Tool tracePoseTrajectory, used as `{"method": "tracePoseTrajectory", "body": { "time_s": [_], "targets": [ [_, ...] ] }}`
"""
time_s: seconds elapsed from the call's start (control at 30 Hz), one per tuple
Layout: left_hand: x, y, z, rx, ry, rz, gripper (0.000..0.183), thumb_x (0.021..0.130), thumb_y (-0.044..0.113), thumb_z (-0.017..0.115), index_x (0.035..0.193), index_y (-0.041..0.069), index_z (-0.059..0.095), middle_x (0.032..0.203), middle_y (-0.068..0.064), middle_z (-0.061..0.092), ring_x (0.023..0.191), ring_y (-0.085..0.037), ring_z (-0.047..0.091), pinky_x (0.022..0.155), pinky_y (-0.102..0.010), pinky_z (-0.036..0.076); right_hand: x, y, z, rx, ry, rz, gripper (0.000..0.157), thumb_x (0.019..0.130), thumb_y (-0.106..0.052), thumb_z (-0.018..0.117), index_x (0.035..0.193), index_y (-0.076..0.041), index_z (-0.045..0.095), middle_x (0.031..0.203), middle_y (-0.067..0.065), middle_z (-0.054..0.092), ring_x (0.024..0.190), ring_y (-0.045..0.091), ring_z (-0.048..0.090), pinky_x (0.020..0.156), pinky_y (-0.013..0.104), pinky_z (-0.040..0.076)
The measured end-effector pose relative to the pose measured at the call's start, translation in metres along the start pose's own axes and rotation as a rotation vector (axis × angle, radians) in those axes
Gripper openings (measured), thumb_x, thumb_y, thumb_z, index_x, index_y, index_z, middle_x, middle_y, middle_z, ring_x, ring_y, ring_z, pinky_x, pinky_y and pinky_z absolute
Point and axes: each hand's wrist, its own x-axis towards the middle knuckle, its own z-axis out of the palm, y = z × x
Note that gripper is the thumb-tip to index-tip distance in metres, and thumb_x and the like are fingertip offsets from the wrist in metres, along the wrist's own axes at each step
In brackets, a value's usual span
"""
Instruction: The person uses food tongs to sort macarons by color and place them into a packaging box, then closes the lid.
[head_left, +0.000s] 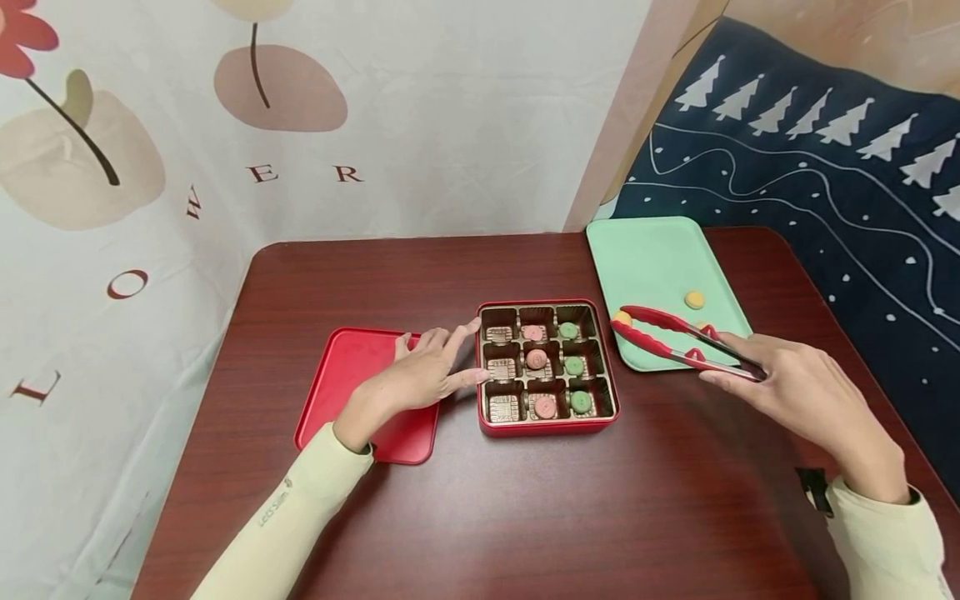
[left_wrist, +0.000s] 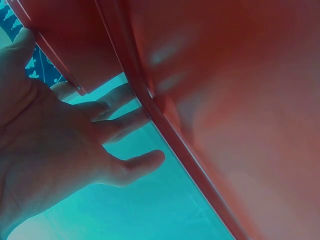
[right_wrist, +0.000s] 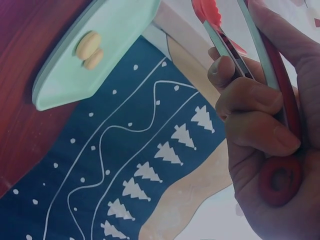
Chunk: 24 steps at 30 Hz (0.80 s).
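Observation:
My right hand point(head_left: 806, 392) grips red-tipped tongs point(head_left: 667, 354), which pinch a yellow macaron point(head_left: 622, 319) at their tips, just right of the box. In the right wrist view, fingers wrap round the tongs' handles. The red box point(head_left: 547, 429) has a gold divided insert. Its middle column holds pink macarons point(head_left: 536, 358), the right column green macarons point(head_left: 573, 366); no macarons lie in the left column. With fingers extended, my left hand point(head_left: 412, 375) touches the box's left edge, over the red lid point(head_left: 337, 379). On the mint-green tray point(head_left: 645, 258) lies a yellow macaron point(head_left: 694, 299), with another partly behind the tongs.
Everything stands on a dark red-brown wooden table point(head_left: 525, 517). A white printed curtain point(head_left: 450, 125) hangs behind it and on the left. At the right is a navy cloth point(head_left: 825, 183) with white trees. The tray lies at the table's back right.

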Motion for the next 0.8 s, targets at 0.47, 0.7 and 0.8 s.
{"method": "tracePoseTrajectory", "body": {
  "time_s": [0.47,0.7,0.8],
  "targets": [
    [-0.002,0.003,-0.001,0.006,0.007,0.000,0.085,0.108,0.058,0.061,0.173,0.019,0.023,0.151,-0.023,0.051,0.147,-0.044,0.041,0.119,-0.078,0.012,0.008,-0.010,0.000,0.016,-0.007,-0.021,0.071,0.080,-0.036,0.099,0.138,-0.004,0.075,0.113,0.019,0.078,0.087,0.030,0.070,0.063,0.048,0.052],
    [-0.002,0.004,-0.002,0.012,0.001,-0.001,0.086,0.108,0.059,0.061,0.173,0.019,0.023,0.150,-0.023,0.052,0.147,-0.043,0.042,0.119,-0.078,0.013,0.007,-0.015,0.000,0.011,-0.005,-0.030,0.072,0.080,-0.037,0.099,0.140,-0.006,0.074,0.113,0.019,0.078,0.084,0.029,0.070,0.062,0.047,0.051],
    [-0.001,0.003,-0.002,0.016,-0.003,-0.002,0.086,0.108,0.060,0.061,0.174,0.019,0.022,0.150,-0.023,0.052,0.146,-0.043,0.042,0.118,-0.078,0.013,0.008,-0.018,0.000,0.006,0.000,-0.044,0.072,0.080,-0.036,0.099,0.141,-0.008,0.075,0.110,0.015,0.078,0.080,0.025,0.069,0.061,0.044,0.050]
  ]
}}
